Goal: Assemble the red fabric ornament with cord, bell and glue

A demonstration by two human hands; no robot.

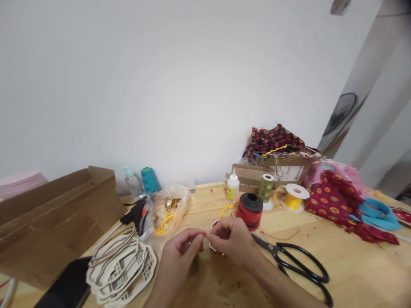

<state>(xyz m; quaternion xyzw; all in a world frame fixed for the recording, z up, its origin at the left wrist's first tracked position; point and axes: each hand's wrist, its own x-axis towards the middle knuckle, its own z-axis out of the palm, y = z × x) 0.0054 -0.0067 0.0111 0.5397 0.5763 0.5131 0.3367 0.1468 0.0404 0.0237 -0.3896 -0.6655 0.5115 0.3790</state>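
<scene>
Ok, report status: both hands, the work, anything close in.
Left hand and right hand, fingertips nearly meeting. Small red bit between them; grip too fine to confirm. Scissors and red spool close by right hand.

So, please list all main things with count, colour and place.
Wall: one, white, behind
Table: one, pale, below
Cardboard boxes: at least two, brown, left and right
Pump bottle: one, clear, back left
Thread cone: one, teal, back left
Plastic bag: one, clear, centre left
Flat frames: several, pale, front left
Small box: one, white, back centre
Nozzle bottle: one, white, back centre
Spools: three, red, green, yellow, centre right
Fabric pieces: several, multicoloured, right
Scissors: one, black, front right
Partly hidden piece: one, white, front centre
Tiny item: one, red, front centre
Left hand: one, bare, front centre
Right hand: one, bare, front centre
</scene>
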